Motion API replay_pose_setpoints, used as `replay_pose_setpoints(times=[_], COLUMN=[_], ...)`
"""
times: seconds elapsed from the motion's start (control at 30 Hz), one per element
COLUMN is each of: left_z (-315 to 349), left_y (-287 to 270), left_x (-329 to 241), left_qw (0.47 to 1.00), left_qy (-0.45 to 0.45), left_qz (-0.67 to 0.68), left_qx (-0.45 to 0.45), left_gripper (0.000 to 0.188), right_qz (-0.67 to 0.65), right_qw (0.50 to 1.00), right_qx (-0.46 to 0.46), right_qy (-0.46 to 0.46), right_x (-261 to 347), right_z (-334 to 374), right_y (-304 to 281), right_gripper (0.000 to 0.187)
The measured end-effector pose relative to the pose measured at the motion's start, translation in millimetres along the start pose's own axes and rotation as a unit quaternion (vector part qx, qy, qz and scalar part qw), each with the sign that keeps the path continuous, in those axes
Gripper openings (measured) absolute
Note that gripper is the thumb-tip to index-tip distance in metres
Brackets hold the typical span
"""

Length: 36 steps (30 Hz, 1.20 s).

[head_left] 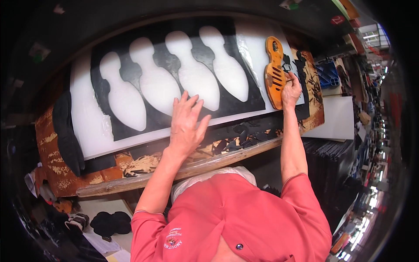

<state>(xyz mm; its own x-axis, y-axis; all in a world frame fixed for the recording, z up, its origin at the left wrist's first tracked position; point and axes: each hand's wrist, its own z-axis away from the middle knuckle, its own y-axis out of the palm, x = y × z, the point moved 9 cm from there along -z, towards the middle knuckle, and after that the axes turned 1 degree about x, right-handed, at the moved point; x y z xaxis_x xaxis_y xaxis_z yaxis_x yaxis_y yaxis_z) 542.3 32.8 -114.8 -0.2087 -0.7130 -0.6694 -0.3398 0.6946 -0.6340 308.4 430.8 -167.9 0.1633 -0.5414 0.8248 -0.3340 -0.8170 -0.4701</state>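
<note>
A black sheet (150, 65) with several sole-shaped holes lies on a white cutting board (83, 100), which shows through the holes. My left hand (185, 126) is open with its fingers spread, above the sheet's near edge by the middle holes. At the board's right end stands an orange sole-shaped cutting die (274, 94) with slots across its middle. My right hand (291, 91) is closed at the die's right edge, its fingers and thumb gripping the rim. Parts of those fingers are hidden behind the die.
Black offcuts (238, 139) are strewn along the bench's near wooden edge (183, 168). Stacked black pieces (67, 131) lie left of the board. A dark machine part (174, 8) spans the far side. At the right are a blue tray (327, 74) and stacked dark sheets (327, 153).
</note>
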Motion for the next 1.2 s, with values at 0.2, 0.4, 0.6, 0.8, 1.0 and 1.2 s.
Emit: replay_pose_setpoints(times=[0.2,0.4,0.6,0.8,1.0,1.2], left_z=[0.6,0.2,-8.6,-19.9,39.7,99.1], left_y=[18.9,19.0,21.1,4.3,2.0,-12.3], left_x=[-8.5,-7.4,-20.2,-34.4,-73.1,-111.1], left_qw=[0.995,0.995,0.981,0.986,0.985,0.972], left_qy=[0.041,0.046,0.114,0.077,0.050,-0.009], left_qz=[-0.080,-0.075,-0.146,-0.145,-0.133,-0.139], left_qx=[0.052,0.048,0.060,0.002,0.102,0.189], left_gripper=[0.052,0.046,0.034,0.021,0.025,0.025], right_qz=[-0.031,-0.033,0.241,0.237,0.249,0.263], right_qw=[0.999,0.998,0.945,0.949,0.949,0.943], right_qx=[0.014,0.003,0.179,0.183,0.173,0.170], right_qy=[0.036,0.059,-0.129,-0.094,-0.090,-0.108], right_x=[3.3,12.1,67.5,65.3,62.0,68.0], right_z=[3.0,19.4,32.3,22.4,27.1,28.8], right_y=[-0.5,-15.5,27.1,35.9,36.4,37.3], right_gripper=[0.038,0.058,0.107,0.094,0.094,0.094])
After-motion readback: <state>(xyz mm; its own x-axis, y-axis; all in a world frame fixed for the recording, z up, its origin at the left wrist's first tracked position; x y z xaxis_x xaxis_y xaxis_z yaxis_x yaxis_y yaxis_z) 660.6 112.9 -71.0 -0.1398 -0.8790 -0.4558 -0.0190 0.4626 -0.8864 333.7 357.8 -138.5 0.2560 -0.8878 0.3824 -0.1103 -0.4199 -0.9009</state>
